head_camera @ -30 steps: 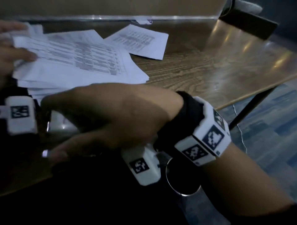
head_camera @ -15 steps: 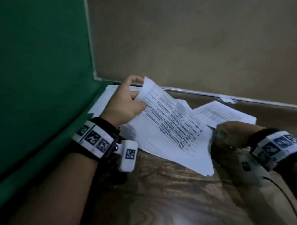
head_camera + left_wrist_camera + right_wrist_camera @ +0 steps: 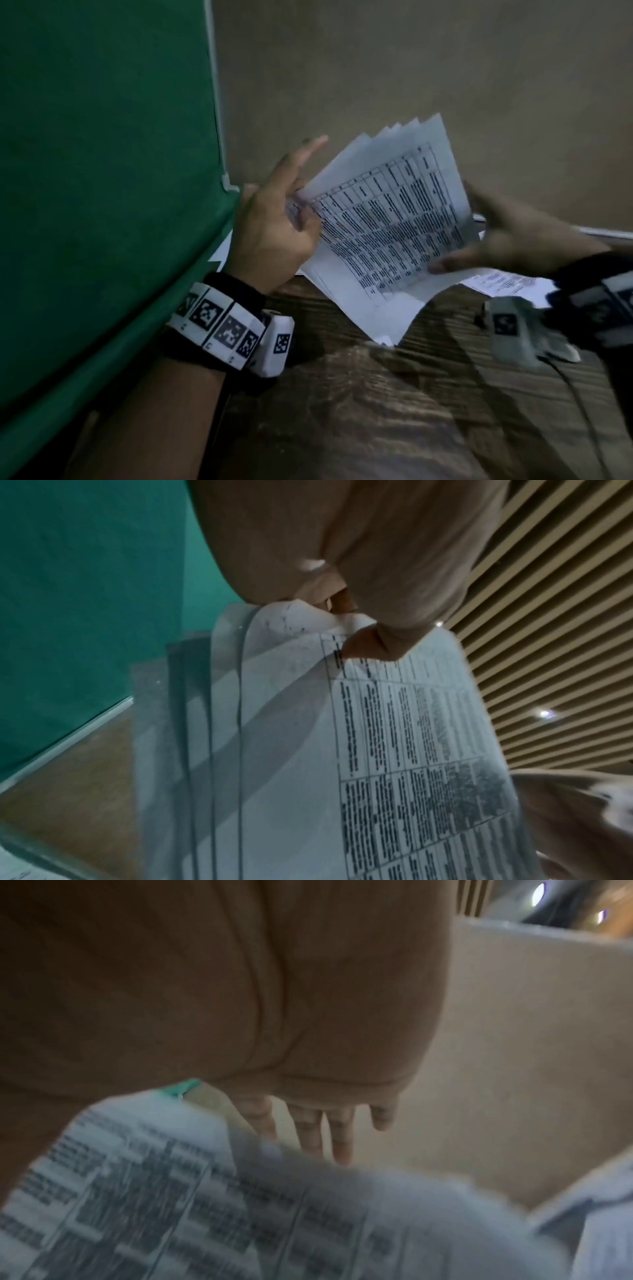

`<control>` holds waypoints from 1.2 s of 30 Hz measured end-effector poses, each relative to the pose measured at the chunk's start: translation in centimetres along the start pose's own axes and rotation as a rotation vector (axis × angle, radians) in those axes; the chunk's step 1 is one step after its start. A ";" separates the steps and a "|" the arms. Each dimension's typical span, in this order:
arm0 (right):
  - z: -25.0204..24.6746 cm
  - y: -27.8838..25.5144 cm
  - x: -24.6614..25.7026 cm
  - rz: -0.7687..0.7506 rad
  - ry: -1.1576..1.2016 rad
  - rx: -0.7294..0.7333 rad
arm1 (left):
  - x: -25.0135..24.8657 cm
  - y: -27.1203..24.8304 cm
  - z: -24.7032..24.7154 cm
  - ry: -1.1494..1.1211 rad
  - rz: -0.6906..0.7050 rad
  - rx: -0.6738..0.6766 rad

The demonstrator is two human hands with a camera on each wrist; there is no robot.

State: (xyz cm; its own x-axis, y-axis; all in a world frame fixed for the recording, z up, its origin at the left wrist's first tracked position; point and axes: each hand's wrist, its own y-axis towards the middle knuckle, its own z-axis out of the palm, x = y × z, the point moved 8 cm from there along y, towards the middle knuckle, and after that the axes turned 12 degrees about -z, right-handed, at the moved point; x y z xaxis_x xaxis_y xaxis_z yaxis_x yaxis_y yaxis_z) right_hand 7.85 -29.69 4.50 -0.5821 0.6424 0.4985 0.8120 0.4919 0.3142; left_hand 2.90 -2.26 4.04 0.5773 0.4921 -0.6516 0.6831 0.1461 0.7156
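Observation:
A stack of printed sheets with tables (image 3: 394, 219) stands tilted up off the wooden table (image 3: 359, 404), its top corners fanned out. My left hand (image 3: 284, 212) holds its left edge, thumb (image 3: 369, 645) pressed on the front page (image 3: 411, 750) and fingers behind. My right hand (image 3: 507, 240), blurred, meets the right edge. Its fingers (image 3: 325, 1129) are straight and spread behind the sheets (image 3: 205, 1191), with the thumb by the lower front corner.
A green panel (image 3: 102, 171) rises close on the left and a beige wall (image 3: 411, 68) stands behind. More white sheets (image 3: 380, 315) lie flat under the raised stack. A loose printed page (image 3: 500, 282) lies to the right. A cable (image 3: 579, 404) hangs from my right wrist.
The stack went from lying flat to tilted up and fanned in my left hand. My right hand rose from the table to the stack's right edge.

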 end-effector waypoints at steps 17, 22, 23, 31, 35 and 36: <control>4.2 -2.2 -2.2 -0.165 0.535 -0.551 | 4.7 0.0 2.8 -0.321 -0.423 0.128; 3.1 -2.9 -2.1 -0.244 0.474 -0.668 | 3.1 -0.3 3.5 -0.336 -0.329 0.109; 3.0 -2.9 -2.1 -0.237 0.457 -0.673 | 3.0 -0.4 3.6 -0.325 -0.315 0.110; 3.4 -2.7 -1.3 -0.252 0.395 -0.670 | 2.9 -0.5 3.1 -0.358 -0.322 0.012; 2.8 -2.9 -0.4 -0.275 0.319 -0.691 | 2.6 -0.5 3.0 -0.298 -0.276 -0.032; 3.1 -2.8 -0.7 -0.258 0.324 -0.668 | 2.6 -0.6 3.2 -0.278 -0.271 -0.022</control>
State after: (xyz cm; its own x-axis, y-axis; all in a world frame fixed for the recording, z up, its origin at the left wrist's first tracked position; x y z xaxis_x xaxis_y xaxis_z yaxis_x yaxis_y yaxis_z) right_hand 5.86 -29.66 0.81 -0.7977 0.3019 0.5220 0.5665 0.0787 0.8203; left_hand 5.43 -3.77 1.15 0.4789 0.1821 -0.8588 0.8193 0.2585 0.5117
